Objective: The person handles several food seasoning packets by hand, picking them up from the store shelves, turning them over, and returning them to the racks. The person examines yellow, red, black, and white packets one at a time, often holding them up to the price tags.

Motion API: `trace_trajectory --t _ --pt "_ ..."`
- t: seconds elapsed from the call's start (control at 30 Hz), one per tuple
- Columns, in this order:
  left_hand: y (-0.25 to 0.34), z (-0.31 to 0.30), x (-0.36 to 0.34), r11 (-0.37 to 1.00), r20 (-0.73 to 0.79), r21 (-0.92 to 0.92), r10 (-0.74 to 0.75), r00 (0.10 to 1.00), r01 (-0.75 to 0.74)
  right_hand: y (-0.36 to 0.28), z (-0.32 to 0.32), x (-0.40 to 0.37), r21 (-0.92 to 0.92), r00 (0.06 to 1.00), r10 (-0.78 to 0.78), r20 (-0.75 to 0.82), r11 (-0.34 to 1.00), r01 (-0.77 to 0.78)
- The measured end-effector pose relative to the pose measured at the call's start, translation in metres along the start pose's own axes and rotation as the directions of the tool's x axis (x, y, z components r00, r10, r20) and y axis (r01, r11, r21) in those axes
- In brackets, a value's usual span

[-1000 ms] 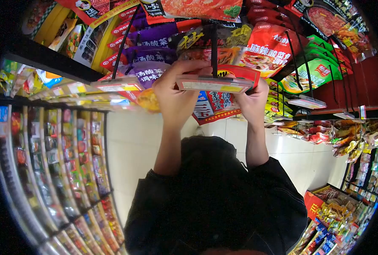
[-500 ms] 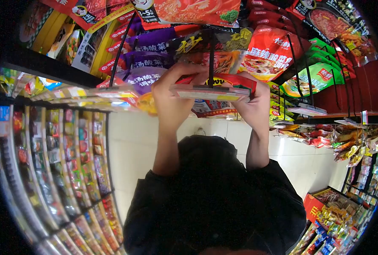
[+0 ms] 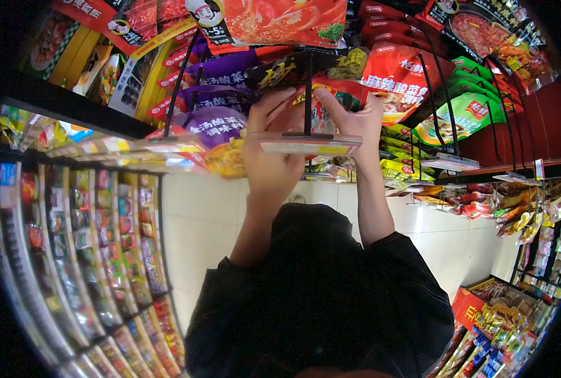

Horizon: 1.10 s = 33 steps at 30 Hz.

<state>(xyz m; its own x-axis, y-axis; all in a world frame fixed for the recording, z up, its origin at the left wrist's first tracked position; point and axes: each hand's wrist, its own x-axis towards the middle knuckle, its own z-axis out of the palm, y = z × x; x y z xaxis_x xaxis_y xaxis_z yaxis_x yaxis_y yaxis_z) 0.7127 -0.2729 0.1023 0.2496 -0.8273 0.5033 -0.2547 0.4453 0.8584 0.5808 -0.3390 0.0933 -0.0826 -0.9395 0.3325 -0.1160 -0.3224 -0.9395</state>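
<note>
Gripping the red packet (image 3: 321,120) from its right side, the right hand (image 3: 356,123) has its thumb laid across the front, clamped on. Over on the left edge, it's the left hand (image 3: 274,138), blurred, fingers curled close; whether that grip is closed on the packet, can't tell. The packet sits between the hands, at the black hook (image 3: 308,94), with the price holder (image 3: 309,147) out front. Purple packets (image 3: 220,123) hang to the left, green packets (image 3: 466,120) further right, well apart.
</note>
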Motion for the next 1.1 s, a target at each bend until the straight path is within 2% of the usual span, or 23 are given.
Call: trace_trajectory --t 0.03,0.07,0.1,0.17,0.23,0.3,0.4,0.57,0.63,0.73,0.83,0.9,0.97,1.03,1.1 --pt "0.004 0.002 -0.003 0.992 -0.027 -0.128 -0.019 0.999 0.015 0.0 0.002 0.005 -0.019 1.0 -0.009 -0.03 1.0 0.008" --pt "-0.004 -0.007 -0.008 0.967 0.069 0.186 0.162 0.984 -0.172 0.001 0.004 0.01 -0.037 0.998 -0.019 -0.059 0.999 0.017" --pt "-0.012 -0.016 -0.012 0.811 0.163 0.451 0.336 0.928 -0.373 0.0 0.008 0.016 -0.052 0.995 -0.032 -0.089 0.998 0.027" --pt "-0.004 -0.022 -0.032 0.799 0.159 0.52 0.258 0.953 -0.303 0.013 0.014 0.024 -0.133 0.985 -0.085 -0.147 0.989 0.066" --pt "-0.007 -0.028 -0.048 0.861 0.165 0.452 0.177 0.97 -0.234 0.019 0.017 0.03 -0.21 0.974 -0.152 -0.17 0.971 0.115" --pt "-0.01 -0.033 -0.064 0.917 0.179 0.377 0.064 0.982 -0.129 0.02 0.018 0.03 -0.193 0.969 -0.161 -0.188 0.973 0.124" --pt "-0.017 -0.035 -0.081 0.935 0.176 0.334 0.066 0.982 -0.123 0.024 0.02 0.028 -0.15 0.964 -0.177 -0.201 0.978 0.148" --pt "-0.019 -0.048 -0.098 0.963 0.115 0.267 -0.077 0.99 0.044 0.016 0.009 0.011 -0.15 0.97 -0.137 -0.202 0.983 0.107" --pt "-0.024 -0.056 -0.102 0.958 0.058 0.271 -0.11 0.992 0.09 0.023 -0.003 -0.001 -0.038 0.96 -0.174 -0.219 0.985 0.17" --pt "-0.044 -0.074 -0.111 0.943 -0.044 0.298 -0.143 0.989 0.15 0.017 -0.026 -0.033 -0.212 0.903 -0.332 -0.271 0.936 0.281" --pt "-0.054 -0.086 -0.114 0.952 -0.119 0.148 -0.253 0.96 0.269 0.032 -0.051 -0.076 -0.191 0.942 -0.252 -0.22 0.958 0.211" --pt "-0.068 -0.089 -0.124 0.943 -0.123 0.079 -0.313 0.942 0.324 0.038 -0.063 -0.101 -0.248 0.953 -0.247 -0.175 0.948 0.2" --pt "-0.079 -0.089 -0.137 0.924 -0.103 0.021 -0.378 0.92 0.382 0.044 -0.071 -0.127 -0.283 0.97 -0.21 -0.127 0.944 0.167" --pt "-0.075 -0.08 -0.15 0.894 -0.038 0.053 -0.443 0.896 0.445 0.05 -0.076 -0.154 -0.3 0.988 -0.139 -0.07 0.947 0.112" --pt "-0.07 -0.064 -0.169 0.879 0.05 0.014 -0.477 0.877 0.477 0.057 -0.076 -0.179 -0.256 1.0 -0.021 0.018 0.966 0.025"
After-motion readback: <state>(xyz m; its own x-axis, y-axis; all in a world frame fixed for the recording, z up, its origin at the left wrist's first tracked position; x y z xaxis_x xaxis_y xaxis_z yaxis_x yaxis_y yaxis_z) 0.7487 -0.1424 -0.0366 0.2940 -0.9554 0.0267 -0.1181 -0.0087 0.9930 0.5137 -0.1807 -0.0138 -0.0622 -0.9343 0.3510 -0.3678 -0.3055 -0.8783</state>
